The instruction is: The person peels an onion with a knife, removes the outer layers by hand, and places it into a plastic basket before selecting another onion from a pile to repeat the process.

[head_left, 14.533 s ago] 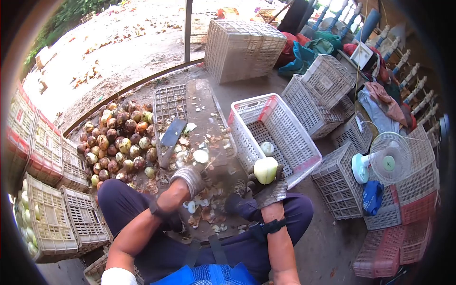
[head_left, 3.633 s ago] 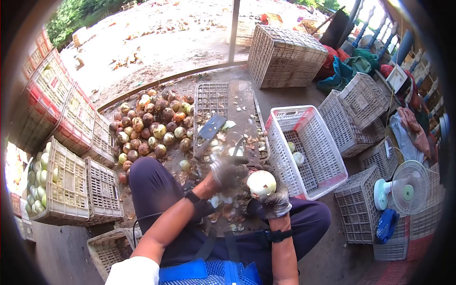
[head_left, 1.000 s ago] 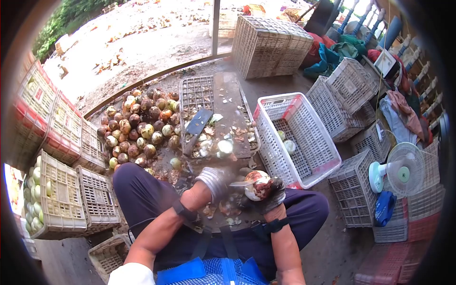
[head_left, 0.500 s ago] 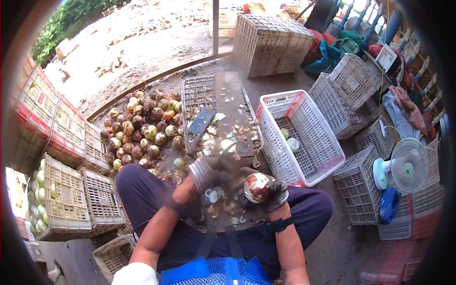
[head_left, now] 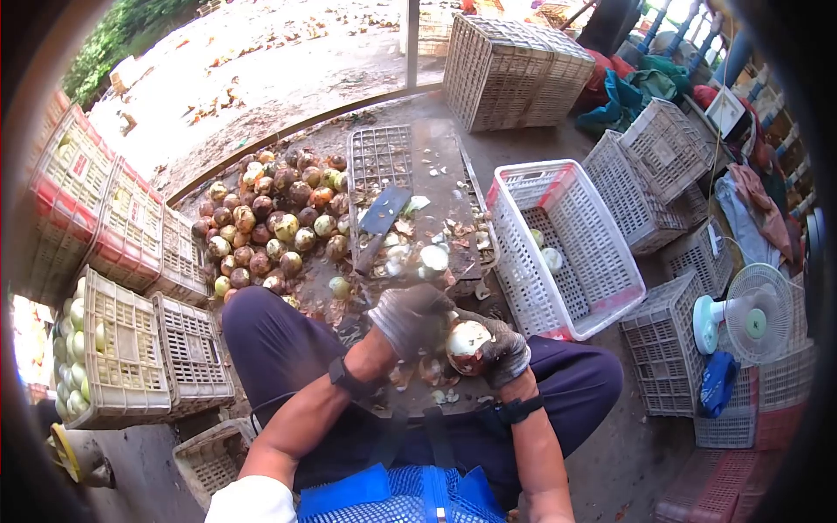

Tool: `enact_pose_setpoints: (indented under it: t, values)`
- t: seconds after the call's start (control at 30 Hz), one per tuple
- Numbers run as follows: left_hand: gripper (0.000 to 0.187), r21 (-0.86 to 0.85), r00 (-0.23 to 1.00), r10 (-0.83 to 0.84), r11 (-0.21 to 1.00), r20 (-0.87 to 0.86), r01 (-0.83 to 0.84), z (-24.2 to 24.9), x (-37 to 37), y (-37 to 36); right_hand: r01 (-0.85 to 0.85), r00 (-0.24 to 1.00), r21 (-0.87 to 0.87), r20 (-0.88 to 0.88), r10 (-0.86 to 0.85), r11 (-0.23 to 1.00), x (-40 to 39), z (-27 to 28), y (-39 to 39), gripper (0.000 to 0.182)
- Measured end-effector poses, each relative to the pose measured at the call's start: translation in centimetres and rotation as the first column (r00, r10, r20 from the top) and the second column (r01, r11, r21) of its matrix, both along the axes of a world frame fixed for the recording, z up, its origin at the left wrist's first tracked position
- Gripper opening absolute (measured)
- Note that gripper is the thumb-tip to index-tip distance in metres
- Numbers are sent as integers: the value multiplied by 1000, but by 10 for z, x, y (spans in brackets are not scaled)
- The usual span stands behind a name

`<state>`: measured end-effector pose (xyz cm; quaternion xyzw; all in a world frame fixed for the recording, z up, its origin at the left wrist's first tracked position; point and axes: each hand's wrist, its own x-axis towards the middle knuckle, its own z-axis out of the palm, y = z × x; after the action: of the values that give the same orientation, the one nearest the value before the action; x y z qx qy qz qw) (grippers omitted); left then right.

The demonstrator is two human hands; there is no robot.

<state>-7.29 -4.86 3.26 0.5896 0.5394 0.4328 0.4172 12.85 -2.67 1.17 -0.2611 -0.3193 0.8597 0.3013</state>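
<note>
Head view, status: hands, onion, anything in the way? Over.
Right hand gripping a partly peeled onion. Left hand close beside it, blurred, grip unclear. Cleaver lying farther off, apart from both hands; no obstruction seen.

Well ahead of the left hand (head_left: pixel 410 318), a post (head_left: pixel 411 44) stands against sunlit ground (head_left: pixel 288 65); grey floor (head_left: pixel 610 462) spreads rightward.

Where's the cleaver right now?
In the head view, the cleaver lies just left of centre, between the onion pile on its left and the plank on its right.
</note>
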Motion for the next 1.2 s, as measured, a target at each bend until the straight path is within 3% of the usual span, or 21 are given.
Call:
enact_pose_setpoints:
  t: [0.07,0.1,0.17,0.23,0.27,0.33,0.37,0.47,0.5,0.6,0.73,0.83,0.93,1.03,1.1,1.2]
  values:
    - [20,-71,999,17,997,29,-15,7,-5,1,-42,998,-11,-49,41,999,-1,10,-1,99]
    - [19,12,984,41,999,-174,-39,-1,-6,6,-57,995,-7,-88,56,998,-2,19,-2,99]
    - [19,86,994,90,993,-62,-84,-27,-17,13,-67,987,-1,-148,66,998,-4,31,-4,100]
    - [19,65,984,126,989,122,-135,-18,-21,14,-42,985,-1,-165,42,999,-5,30,-6,99]
    - [16,208,986,117,974,-120,-90,-12,-23,15,-15,988,-1,-153,15,1000,-3,26,-5,97]
    - [11,434,811,183,896,-556,96,8,-25,17,39,992,0,-118,-39,999,0,16,-3,92]
    - [12,262,885,129,965,-448,-9,-2,-22,16,63,994,1,-94,-63,998,2,13,-2,90]
    - [14,222,845,-58,953,-531,205,24,-11,2,129,991,-33,29,-129,991,4,17,-3,86]
    - [15,392,865,-25,885,-501,253,29,-5,-1,141,990,-40,6,-141,989,3,20,-3,85]
    - [15,132,712,-212,909,-670,395,35,4,-4,149,986,-55,-63,-152,987,2,21,-3,79]
    - [18,-26,567,-251,927,-784,374,20,6,-2,95,991,-30,-87,-98,995,3,18,-1,59]
    - [18,-18,587,-260,923,-767,385,18,1,0,52,996,-33,-70,-54,998,3,12,2,61]
    - [16,146,581,-130,903,-804,404,2,-3,5,63,993,-26,-99,-65,998,0,11,0,62]
    - [13,15,597,-190,947,-779,321,0,-3,14,35,997,59,-67,-31,998,1,13,-1,62]
    - [12,210,658,-76,915,-749,345,7,-4,12,29,999,126,14,-31,992,2,23,-2,64]
    - [13,210,632,-137,872,-763,443,22,-7,5,52,997,50,62,-55,997,4,13,-2,74]
